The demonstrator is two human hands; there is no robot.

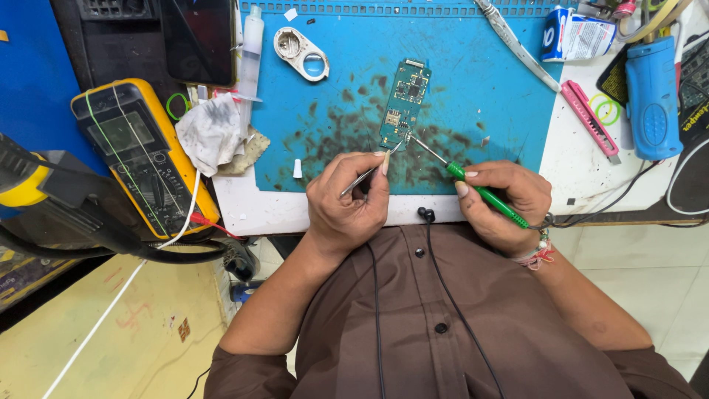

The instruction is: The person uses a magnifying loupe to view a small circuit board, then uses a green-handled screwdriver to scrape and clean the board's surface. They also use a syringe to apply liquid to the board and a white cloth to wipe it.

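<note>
A small green circuit board [404, 102] lies on a stained blue work mat [473, 81]. My left hand [347, 203] grips thin metal tweezers [367, 176], whose tips touch the board's near end. My right hand [506, 203] holds a green-handled soldering iron [484, 193]; its metal tip reaches the same near corner of the board. Both hands rest at the near edge of the mat.
A yellow multimeter [140, 155] lies at the left beside a dirty rag [210, 131]. A syringe [251, 44] and a white magnifier [301, 53] sit at the mat's far left. At the right are a pink cutter [591, 118], a blue tool [653, 100] and green rubber bands [607, 109].
</note>
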